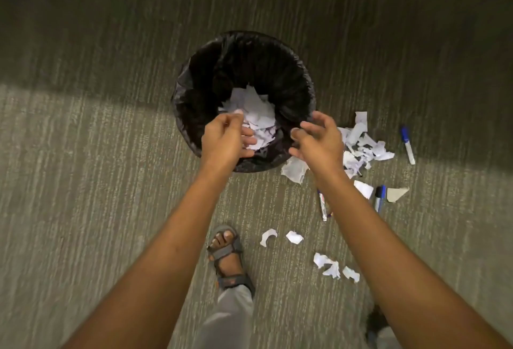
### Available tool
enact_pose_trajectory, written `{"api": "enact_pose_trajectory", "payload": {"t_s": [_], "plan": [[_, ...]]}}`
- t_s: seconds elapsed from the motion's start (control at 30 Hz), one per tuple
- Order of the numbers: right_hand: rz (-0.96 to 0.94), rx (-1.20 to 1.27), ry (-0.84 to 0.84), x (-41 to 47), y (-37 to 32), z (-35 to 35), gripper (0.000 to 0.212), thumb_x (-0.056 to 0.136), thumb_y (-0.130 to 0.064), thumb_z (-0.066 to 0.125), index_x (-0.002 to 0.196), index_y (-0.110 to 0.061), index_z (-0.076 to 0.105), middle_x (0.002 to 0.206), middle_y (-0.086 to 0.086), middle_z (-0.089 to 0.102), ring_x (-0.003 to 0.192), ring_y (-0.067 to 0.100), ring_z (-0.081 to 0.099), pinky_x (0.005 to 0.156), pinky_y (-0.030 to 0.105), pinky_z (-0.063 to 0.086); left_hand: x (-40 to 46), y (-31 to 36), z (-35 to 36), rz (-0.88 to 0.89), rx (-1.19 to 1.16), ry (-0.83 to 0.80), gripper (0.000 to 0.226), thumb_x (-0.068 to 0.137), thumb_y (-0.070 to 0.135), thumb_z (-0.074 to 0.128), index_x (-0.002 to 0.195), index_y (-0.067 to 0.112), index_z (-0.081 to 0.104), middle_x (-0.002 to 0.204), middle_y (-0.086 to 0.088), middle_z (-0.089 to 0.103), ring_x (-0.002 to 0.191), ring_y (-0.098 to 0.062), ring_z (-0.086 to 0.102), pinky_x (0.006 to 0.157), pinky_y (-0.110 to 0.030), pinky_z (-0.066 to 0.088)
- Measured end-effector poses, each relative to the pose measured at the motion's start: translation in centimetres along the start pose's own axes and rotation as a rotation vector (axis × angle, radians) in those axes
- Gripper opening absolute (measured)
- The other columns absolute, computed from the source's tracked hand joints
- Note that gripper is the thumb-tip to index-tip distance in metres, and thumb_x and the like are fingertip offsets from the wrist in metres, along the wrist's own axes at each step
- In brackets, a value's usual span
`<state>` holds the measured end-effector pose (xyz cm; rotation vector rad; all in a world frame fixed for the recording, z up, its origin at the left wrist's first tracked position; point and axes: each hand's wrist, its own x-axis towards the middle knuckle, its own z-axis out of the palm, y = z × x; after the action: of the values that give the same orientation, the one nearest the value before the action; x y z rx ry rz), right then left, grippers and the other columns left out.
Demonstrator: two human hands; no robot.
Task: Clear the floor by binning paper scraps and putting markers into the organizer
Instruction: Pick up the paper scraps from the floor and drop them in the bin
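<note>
A round bin [194, 76] lined with a black bag stands on the carpet, with white paper scraps [255, 109] piled inside. My left hand [224, 137] hovers over its near rim, fingers loosely curled, a small scrap at the fingertips. My right hand [319, 140] is over the bin's right rim, fingers spread and empty. A heap of torn paper [361, 145] lies on the floor right of the bin. Three markers lie there too: one far right [407, 145], one beside my right forearm [322, 205], one blue-capped [379, 197].
Loose scraps lie nearer to me: two small ones [280, 237] and a cluster [334, 265]. A grey paper triangle [397, 194] sits by the blue-capped marker. My sandalled foot [227, 254] stands just below the bin. The organizer is out of view.
</note>
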<state>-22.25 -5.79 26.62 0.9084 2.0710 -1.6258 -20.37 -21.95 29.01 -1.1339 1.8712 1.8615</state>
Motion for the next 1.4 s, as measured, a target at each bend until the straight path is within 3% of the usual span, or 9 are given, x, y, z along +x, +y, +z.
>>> {"api": "enact_pose_trajectory", "payload": {"t_s": [0.13,0.27,0.5,0.63,0.77,0.9,1.07,1.23,1.4], "plan": [[0.056,-0.025,0.24,-1.0,7.4,-7.0,0.026,0.076,-0.013,0.069,0.099,-0.023,0.062,0.089,0.003,0.073,0.068,0.021,0.068,0.064,0.036,0.057,-4.2,-6.4,3.4,0.103,0.248,-0.089,0.018,0.095,0.026,0.053,0.09,0.012,0.063,0.077,-0.008,0.071,0.057,-0.019,0.065,0.048,-0.03,0.05],[0.212,-0.171,0.332,-0.8,19.2,-13.5,0.017,0.076,-0.01,0.073,0.085,-0.019,0.061,0.079,0.006,0.067,0.069,0.024,0.064,0.071,0.04,0.054,-4.5,-16.4,6.1,0.157,0.623,-0.203,0.011,0.088,0.025,0.059,0.085,0.017,0.065,0.075,0.001,0.069,0.07,-0.019,0.066,0.065,-0.035,0.055],[0.41,-0.804,0.081,-2.2,39.4,-21.9,0.065,0.063,-0.032,0.087,0.118,-0.009,0.06,0.116,0.019,0.062,0.112,0.035,0.057,0.094,0.037,0.043,-1.6,-34.2,8.4,0.022,1.304,-0.298,0.058,0.084,0.031,0.067,0.134,0.014,0.044,0.135,-0.02,0.045,0.117,-0.044,0.052,0.088,-0.05,0.05],[0.414,-0.889,0.079,-1.7,47.3,-22.9,0.087,0.058,-0.05,0.085,0.126,-0.01,0.05,0.126,0.015,0.055,0.122,0.035,0.046,0.102,0.042,0.039,-0.3,-40.5,8.8,-0.004,1.404,-0.243,0.054,0.085,0.026,0.064,0.131,0.009,0.043,0.137,-0.026,0.043,0.113,-0.05,0.053,0.085,-0.053,0.049],[0.36,-0.786,0.235,-1.5,49.9,-21.8,0.067,0.075,-0.033,0.078,0.127,-0.002,0.049,0.129,0.025,0.051,0.113,0.04,0.053,0.089,0.041,0.045,0.1,-42.9,8.8,0.162,1.225,-0.189,0.028,0.085,0.014,0.061,0.111,0.004,0.063,0.103,-0.026,0.068,0.095,-0.046,0.063,0.08,-0.048,0.052],[0.206,-0.699,0.271,-1.4,50.1,-21.3,0.03,0.084,-0.012,0.065,0.11,0.004,0.062,0.104,0.028,0.066,0.096,0.044,0.061,0.081,0.043,0.047,-0.7,-42.1,9.7,0.288,1.141,-0.302,0.014,0.077,0.01,0.07,0.091,0.009,0.071,0.086,-0.016,0.071,0.077,-0.037,0.065,0.065,-0.039,0.05],[-0.009,-0.7,0.215,-2.6,47.7,-21.1,0.021,0.08,-0.019,0.073,0.094,-0.004,0.071,0.106,0.019,0.064,0.098,0.037,0.06,0.081,0.034,0.047,-1.4,-40.4,13.3,0.578,1.377,-0.526,0.028,0.063,0.014,0.083,0.091,0.012,0.079,0.114,-0.014,0.063,0.106,-0.037,0.054,0.08,-0.044,0.051],[0.008,-0.857,-0.068,-2.0,47.9,-19.6,0.026,0.079,-0.024,0.076,0.102,-0.011,0.075,0.138,0.013,0.042,0.124,0.026,0.045,0.101,0.03,0.04,-2.2,-40.2,16.0,0.441,1.717,-0.609,0.034,0.077,0.016,0.076,0.11,0.011,0.071,0.141,-0.014,0.038,0.126,-0.033,0.039,0.094,-0.048,0.05],[0.094,-0.809,0.06,-1.4,48.7,-18.2,0.015,0.081,-0.011,0.075,0.095,-0.006,0.075,0.109,0.008,0.065,0.094,0.019,0.062,0.082,0.014,0.037,-1.9,-41.1,16.2,0.388,1.618,-0.558,0.028,0.085,0.004,0.065,0.113,0.008,0.067,0.11,-0.013,0.063,0.094,-0.03,0.064,0.074,-0.037,0.052]]}}
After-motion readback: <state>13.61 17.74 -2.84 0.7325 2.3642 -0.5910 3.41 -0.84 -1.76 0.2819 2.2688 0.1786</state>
